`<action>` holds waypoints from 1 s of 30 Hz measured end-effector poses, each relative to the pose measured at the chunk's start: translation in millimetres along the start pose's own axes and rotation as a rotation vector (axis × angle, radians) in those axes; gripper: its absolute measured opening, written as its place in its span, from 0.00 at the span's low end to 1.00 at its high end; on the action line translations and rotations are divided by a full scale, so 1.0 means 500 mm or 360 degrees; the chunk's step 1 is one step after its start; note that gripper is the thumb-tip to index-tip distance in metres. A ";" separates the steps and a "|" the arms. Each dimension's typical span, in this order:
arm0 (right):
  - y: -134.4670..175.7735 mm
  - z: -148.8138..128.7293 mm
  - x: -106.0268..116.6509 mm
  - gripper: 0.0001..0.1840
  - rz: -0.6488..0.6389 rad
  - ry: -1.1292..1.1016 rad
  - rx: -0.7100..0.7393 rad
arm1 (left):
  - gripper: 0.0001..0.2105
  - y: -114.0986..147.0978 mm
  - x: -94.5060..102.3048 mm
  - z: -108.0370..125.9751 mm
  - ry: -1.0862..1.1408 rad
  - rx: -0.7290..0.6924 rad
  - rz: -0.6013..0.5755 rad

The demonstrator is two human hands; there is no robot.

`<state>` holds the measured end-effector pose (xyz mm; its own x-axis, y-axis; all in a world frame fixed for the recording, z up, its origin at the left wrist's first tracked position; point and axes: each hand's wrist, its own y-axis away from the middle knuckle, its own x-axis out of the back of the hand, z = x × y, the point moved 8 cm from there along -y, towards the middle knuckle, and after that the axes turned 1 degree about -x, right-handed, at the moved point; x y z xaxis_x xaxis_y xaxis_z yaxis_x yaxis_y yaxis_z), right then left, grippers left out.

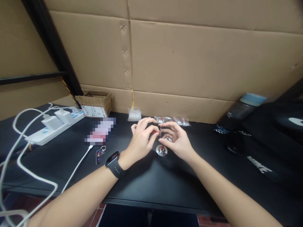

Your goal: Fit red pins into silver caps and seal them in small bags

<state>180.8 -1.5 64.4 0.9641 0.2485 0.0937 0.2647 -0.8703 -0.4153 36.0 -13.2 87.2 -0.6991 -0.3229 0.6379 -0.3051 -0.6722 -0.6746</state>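
Above the table, my left hand (144,134) pinches the red part of a small silvery metal disc (160,131), which is seen edge-on between my hands. My right hand (176,138) curves round from the other side, its thumb and fingertips at the disc's rim. Just below them, a like round metal disc (162,151) with a red piece at its centre lies on the black table. A further shiny disc (169,139) shows partly behind my right fingers. Several more discs in clear plastic bags (181,121) lie behind my hands.
A power strip (44,134) with white plugs and looping cables is at left, near an open cardboard box (94,102). A blurred-out item, a keychain (98,156) and a clear plastic packet (134,114) lie nearby. A bottle (236,112) and black bag (272,145) are at right.
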 end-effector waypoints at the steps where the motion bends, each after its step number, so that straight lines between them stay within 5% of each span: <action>1: 0.000 0.000 0.000 0.26 -0.0019 -0.0016 -0.0005 | 0.05 0.000 0.000 0.000 -0.0009 0.0004 0.0008; 23: 0.004 -0.007 -0.006 0.28 -0.0094 -0.0228 -0.0096 | 0.04 0.001 0.024 -0.007 0.0078 0.0003 0.0213; 30: 0.004 -0.006 -0.008 0.28 -0.0082 -0.0211 -0.0091 | 0.05 0.002 0.013 0.001 -0.0054 -0.0058 0.0129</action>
<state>177.5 -5.7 66.0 0.9389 0.3442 -0.0085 0.3181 -0.8768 -0.3606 31.7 -16.4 90.9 -0.7005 -0.3980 0.5923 -0.2721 -0.6184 -0.7373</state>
